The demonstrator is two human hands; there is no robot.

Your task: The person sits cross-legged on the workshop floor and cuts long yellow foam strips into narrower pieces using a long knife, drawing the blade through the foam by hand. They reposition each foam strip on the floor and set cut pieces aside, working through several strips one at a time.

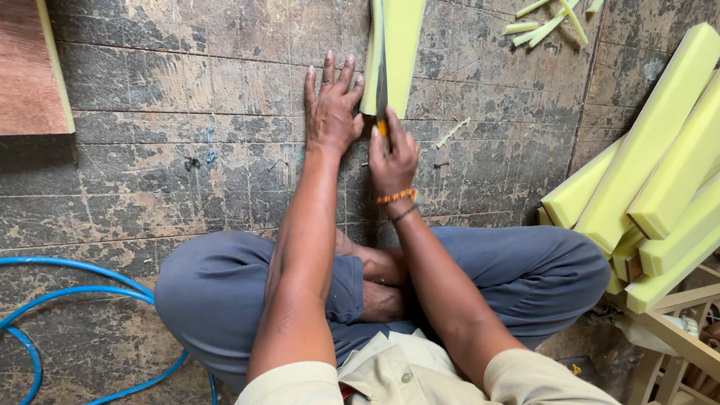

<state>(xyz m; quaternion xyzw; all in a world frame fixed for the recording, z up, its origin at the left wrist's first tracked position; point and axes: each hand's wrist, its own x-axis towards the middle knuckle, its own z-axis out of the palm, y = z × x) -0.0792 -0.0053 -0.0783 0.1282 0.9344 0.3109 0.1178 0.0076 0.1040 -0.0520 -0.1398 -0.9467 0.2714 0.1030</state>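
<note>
Left hand (332, 105) presses flat, fingers spread, beside the yellow foam strip (400, 23) at twelve o'clock on the floor (190, 159). Right hand (391, 157) is clenched round a knife (382, 104). Foam looks light and squashy; pin it near the cut.

Even, soft daylight fills the scene; shadows are faint and short beneath the arms. The picture is sharp throughout, with slight wide-angle bending at the edges and no glare.
</note>
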